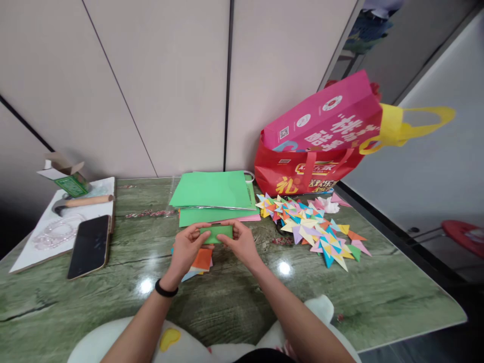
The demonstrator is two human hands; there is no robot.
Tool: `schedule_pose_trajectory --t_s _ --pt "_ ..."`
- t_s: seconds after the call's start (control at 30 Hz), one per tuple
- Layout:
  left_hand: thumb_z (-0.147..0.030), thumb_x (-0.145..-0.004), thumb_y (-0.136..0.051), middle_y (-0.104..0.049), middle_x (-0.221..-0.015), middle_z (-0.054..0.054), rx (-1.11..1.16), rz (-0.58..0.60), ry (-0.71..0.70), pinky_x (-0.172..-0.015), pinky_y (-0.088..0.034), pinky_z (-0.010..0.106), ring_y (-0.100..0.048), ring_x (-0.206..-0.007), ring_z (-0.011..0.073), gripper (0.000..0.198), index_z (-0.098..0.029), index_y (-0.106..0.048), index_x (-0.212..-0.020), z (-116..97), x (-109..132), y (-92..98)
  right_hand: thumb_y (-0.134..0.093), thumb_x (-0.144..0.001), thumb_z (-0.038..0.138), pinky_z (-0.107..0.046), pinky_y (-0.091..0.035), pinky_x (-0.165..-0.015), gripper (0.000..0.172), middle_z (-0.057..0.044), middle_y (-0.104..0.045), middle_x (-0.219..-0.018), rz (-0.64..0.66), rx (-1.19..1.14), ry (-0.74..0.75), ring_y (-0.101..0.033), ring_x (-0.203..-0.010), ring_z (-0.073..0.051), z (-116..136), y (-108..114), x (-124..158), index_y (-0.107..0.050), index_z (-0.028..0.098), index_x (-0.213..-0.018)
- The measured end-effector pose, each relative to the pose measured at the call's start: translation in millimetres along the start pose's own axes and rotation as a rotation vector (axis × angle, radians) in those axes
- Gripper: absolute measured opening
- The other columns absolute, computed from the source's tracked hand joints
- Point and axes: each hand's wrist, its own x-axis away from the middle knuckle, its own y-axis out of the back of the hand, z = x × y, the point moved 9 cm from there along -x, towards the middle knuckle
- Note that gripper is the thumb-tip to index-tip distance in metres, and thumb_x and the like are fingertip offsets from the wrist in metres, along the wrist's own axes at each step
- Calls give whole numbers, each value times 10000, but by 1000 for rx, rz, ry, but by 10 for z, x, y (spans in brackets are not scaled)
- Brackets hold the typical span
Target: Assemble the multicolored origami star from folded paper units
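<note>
A small folded piece of green paper [216, 235] is held level in front of me, above the table. My left hand [188, 245] pinches its left end, thumb on top and fingers behind. At the right end, my right hand [242, 242] grips it the same way. Under and beside my left hand lie small coloured paper squares [201, 259], orange uppermost, partly hidden by the hand. Just beyond both hands rests a stack of green paper sheets [212, 189], some in a clear sleeve, with a pink edge showing.
A heap of folded paper pieces [313, 224] in many colours spreads to the right. Behind it stands a red bag [287, 171] holding a pink box [328, 116]. On the left are a phone [89, 246], a wooden-handled tool [86, 201], and a green box [71, 184] on a white board [28, 257].
</note>
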Motion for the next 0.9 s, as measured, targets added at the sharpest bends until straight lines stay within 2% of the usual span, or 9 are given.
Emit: schedule_pose_trajectory --t_s 0.17,0.4,0.7,0.9 --pt "-394 -584 -765 -642 -587 -20 -9 2 -6 -590 -596 323 -665 -563 180 459 -124 -639 -934 9 -4 21 -743 -593 348 -232 -431 -493 408 37 -568 -645 -17 -17 -5 -495 -539 -109 -18 19 -18 -565 173 -916" --pt "-424 -583 -758 -648 -577 -14 -49 -14 -33 -606 -600 346 -656 -572 182 449 -123 -655 -900 -17 -18 45 -712 -624 372 -231 -402 -559 297 6 -588 -666 -83 -71 -4 -504 -607 -111 -46 127 -75 -626 157 -810" --pt "-420 -583 -760 -643 -572 -22 -47 -22 -49 -583 -600 330 -641 -539 169 438 -128 -656 -893 -64 -6 33 -762 -574 360 -233 -425 -562 321 -7 -616 -688 -136 -108 -7 -532 -618 -119 -69 178 -69 -638 162 -794" --pt "-413 -581 -759 -618 -544 -33 -35 -21 -52 -575 -601 329 -633 -531 164 425 -134 -654 -884 -66 -3 29 -770 -573 341 -228 -413 -546 317 7 -592 -647 -138 -100 -2 -504 -583 -105 -96 192 -78 -640 157 -796"
